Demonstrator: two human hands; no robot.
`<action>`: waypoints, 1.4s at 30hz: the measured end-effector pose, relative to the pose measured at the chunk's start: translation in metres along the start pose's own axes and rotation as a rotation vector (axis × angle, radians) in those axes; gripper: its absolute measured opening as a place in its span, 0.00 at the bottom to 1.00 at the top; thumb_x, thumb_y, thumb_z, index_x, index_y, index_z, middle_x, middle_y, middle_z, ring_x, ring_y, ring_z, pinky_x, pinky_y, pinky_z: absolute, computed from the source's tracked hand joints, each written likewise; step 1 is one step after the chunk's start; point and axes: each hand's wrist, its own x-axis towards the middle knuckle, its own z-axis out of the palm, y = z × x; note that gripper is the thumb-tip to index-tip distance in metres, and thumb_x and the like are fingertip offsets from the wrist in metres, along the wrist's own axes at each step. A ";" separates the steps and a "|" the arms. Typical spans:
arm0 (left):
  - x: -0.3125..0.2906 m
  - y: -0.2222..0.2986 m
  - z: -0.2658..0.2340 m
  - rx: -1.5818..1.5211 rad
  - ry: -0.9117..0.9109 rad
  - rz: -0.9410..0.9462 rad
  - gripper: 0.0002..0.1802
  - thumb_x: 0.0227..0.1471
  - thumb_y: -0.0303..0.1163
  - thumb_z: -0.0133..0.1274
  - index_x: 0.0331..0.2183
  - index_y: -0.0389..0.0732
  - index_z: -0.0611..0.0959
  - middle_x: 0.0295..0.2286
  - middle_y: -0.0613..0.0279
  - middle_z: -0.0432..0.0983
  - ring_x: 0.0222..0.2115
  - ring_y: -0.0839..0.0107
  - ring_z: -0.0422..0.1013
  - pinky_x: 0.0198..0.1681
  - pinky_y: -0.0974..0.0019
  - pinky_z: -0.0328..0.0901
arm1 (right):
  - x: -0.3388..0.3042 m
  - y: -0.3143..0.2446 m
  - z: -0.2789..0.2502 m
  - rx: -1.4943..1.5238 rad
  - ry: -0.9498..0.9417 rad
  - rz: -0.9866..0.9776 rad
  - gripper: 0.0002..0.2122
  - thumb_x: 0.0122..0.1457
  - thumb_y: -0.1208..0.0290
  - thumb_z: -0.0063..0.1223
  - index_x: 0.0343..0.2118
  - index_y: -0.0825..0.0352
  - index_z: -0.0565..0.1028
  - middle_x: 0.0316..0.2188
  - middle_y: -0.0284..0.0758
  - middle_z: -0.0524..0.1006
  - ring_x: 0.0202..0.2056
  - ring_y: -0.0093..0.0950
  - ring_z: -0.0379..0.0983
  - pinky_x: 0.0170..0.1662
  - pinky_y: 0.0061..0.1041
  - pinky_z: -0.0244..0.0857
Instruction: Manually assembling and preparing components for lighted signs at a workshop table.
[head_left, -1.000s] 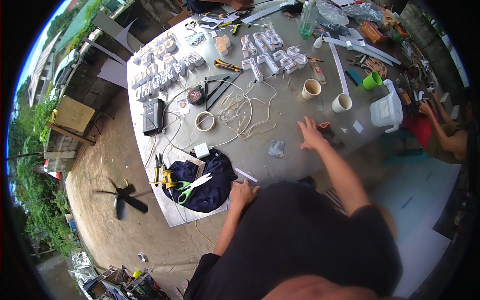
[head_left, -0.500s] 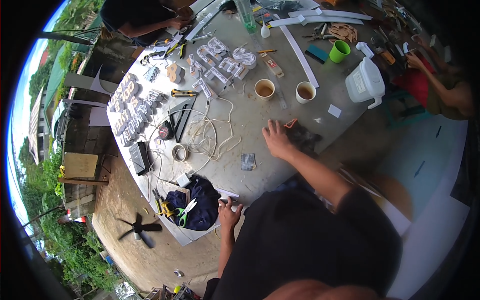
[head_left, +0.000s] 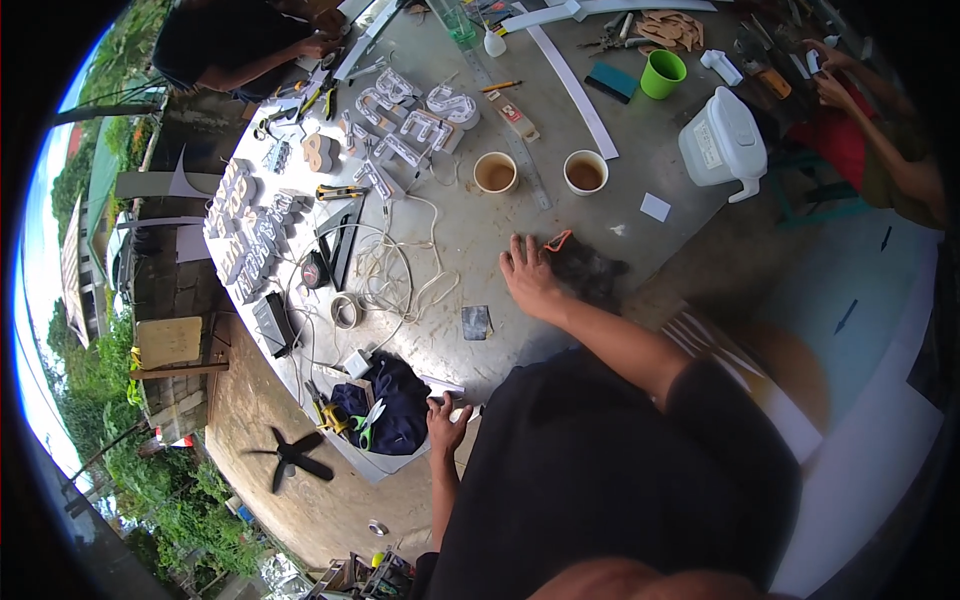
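Head view: right hand [head_left: 532, 281] spread, empty, beside dark bundle [head_left: 592, 273]; left hand [head_left: 447, 430] curled, hold unclear, near strip [head_left: 444, 386].

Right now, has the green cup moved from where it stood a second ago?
No. The green cup still stands right beside the teal block, on the same side; only the camera's view has shifted.

Green cup [head_left: 661, 78], translucent plastic jug [head_left: 722, 142], black-bladed fan [head_left: 289, 457]
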 end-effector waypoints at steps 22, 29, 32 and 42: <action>0.007 0.009 -0.015 -0.056 -0.129 -0.095 0.47 0.49 0.61 0.61 0.63 0.45 0.71 0.64 0.23 0.48 0.64 0.36 0.55 0.64 0.53 0.57 | -0.001 -0.001 -0.010 -0.011 -0.023 -0.001 0.28 0.58 0.67 0.53 0.62 0.71 0.64 0.66 0.58 0.56 0.65 0.60 0.53 0.59 0.57 0.61; 0.006 0.014 -0.018 -0.053 -0.142 -0.121 0.49 0.48 0.63 0.61 0.63 0.43 0.71 0.64 0.24 0.47 0.64 0.38 0.55 0.65 0.54 0.56 | 0.000 -0.002 -0.012 -0.045 -0.072 0.002 0.27 0.62 0.65 0.48 0.64 0.68 0.65 0.68 0.54 0.55 0.65 0.58 0.51 0.58 0.57 0.58; 0.006 0.017 -0.020 -0.063 -0.153 -0.134 0.49 0.48 0.63 0.61 0.63 0.43 0.71 0.64 0.24 0.48 0.64 0.38 0.55 0.65 0.55 0.56 | -0.001 0.000 -0.017 -0.053 -0.084 -0.007 0.27 0.61 0.65 0.49 0.64 0.68 0.65 0.68 0.54 0.54 0.65 0.59 0.52 0.57 0.57 0.58; 0.006 -0.002 0.001 -0.087 -0.105 -0.066 0.50 0.48 0.63 0.61 0.63 0.41 0.69 0.64 0.21 0.46 0.65 0.35 0.51 0.66 0.53 0.53 | 0.000 0.001 -0.012 -0.025 -0.037 -0.015 0.30 0.57 0.67 0.54 0.62 0.72 0.64 0.66 0.59 0.55 0.64 0.61 0.54 0.58 0.58 0.62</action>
